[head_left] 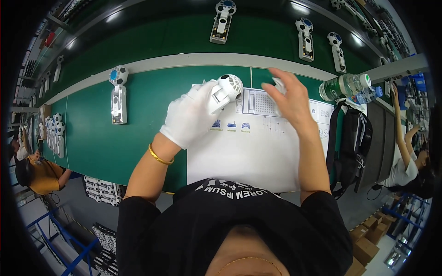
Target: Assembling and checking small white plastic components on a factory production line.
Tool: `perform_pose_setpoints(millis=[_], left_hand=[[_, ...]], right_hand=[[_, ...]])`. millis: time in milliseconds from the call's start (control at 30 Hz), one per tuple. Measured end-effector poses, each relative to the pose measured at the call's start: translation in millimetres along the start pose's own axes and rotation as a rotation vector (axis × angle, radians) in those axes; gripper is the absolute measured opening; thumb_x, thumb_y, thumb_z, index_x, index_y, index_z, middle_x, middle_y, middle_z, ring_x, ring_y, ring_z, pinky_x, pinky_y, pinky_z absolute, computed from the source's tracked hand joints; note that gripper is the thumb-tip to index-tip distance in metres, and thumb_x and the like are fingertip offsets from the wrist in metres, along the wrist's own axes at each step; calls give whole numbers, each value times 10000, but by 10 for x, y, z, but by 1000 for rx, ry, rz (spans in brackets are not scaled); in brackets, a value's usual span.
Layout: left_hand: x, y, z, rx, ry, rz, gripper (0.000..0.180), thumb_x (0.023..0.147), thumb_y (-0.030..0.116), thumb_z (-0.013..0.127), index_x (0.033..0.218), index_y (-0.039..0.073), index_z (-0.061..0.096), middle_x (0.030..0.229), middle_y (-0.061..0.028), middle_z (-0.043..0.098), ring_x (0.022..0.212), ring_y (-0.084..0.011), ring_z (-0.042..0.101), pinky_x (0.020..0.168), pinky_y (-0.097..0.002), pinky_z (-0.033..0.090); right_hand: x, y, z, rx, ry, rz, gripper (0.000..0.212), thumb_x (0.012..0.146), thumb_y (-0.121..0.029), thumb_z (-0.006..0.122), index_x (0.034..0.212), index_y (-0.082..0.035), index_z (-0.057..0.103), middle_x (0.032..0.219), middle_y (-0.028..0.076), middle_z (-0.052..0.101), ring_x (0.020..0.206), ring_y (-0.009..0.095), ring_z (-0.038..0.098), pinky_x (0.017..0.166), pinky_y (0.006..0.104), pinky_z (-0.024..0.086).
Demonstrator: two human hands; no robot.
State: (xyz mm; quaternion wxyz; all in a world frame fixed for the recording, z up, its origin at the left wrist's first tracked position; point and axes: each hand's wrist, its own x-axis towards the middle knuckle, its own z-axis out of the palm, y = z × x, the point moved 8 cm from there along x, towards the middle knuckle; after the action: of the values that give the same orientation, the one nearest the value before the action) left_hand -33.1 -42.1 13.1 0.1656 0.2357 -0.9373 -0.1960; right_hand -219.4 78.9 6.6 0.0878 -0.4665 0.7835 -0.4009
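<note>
Closed firmly around a white gadget [222,96], the person's gloved left hand [188,114] has its fingers wrapped over the body, leaving the round black-and-white football-patterned end poking out, tilted away and to the right. Seen from the head view, that gadget is over the upper left part of a big white sheet [244,158] with printed drawings; whether it touches the sheet, I can't tell. A gold bracelet [160,155] circles the left wrist.

The bare right hand [294,100] is over the sheet's upper right part, thumb and fingers spread apart, with a small white piece [279,85] showing between them. It's half hidden, so I can't say if the hand actually grips it.

The sheet lies on a green table [142,138], where a similar gadget [119,103] sits to the left. Three more are on the green strip [262,32] beyond the pale rail [202,60]. To the right I see a clear bottle [340,87] with a smaller blue-capped bottle [367,95] just beside it, and a black bag [359,135] nearer the person. Cardboard boxes [366,248] are on the floor at lower right. A co-worker in yellow-orange [43,174] is off to the left.
</note>
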Motion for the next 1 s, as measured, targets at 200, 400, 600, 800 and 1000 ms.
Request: perform_pose_setpoints(millis=[200,400,600,800,1000], left_hand=[[15,-56,44,-20,-79,-28,450,771,185,695,1185,104,538,978,-121,643,808,-327,651,686,-394,532],[5,-89,96,15,-91,-12,473,779,158,666,1219,103,501,937,-144,650,773,-327,653,671,-402,527],[19,-73,74,6,-90,-11,445,789,177,664,1201,108,508,913,-138,649,762,-326,654,651,-410,526],[27,-86,70,-31,-82,-32,386,802,203,656,1152,111,521,872,-128,646,733,-324,652,614,-422,523],[0,-76,51,3,-118,-46,352,808,209,649,1124,113,526,858,-129,647,717,-316,653,610,-420,524]], right_hand=[[-307,285,-102,-421,-210,99,465,782,-206,736,1206,-75,598,1280,180,534,919,346,646,847,394,512],[-189,-15,-24,-378,-223,-110,403,767,-158,733,1154,-135,619,1217,170,540,835,332,656,713,383,544],[-78,-867,152,-368,-184,-470,331,748,-125,720,1070,-157,648,1166,151,549,741,265,667,579,339,544],[15,-1035,546,-572,-290,-678,304,697,-77,698,989,-145,645,1114,160,548,708,225,664,508,329,529],[-70,-1098,652,-687,-331,-801,301,693,-61,674,983,-128,631,1112,171,543,697,216,663,483,314,524]])
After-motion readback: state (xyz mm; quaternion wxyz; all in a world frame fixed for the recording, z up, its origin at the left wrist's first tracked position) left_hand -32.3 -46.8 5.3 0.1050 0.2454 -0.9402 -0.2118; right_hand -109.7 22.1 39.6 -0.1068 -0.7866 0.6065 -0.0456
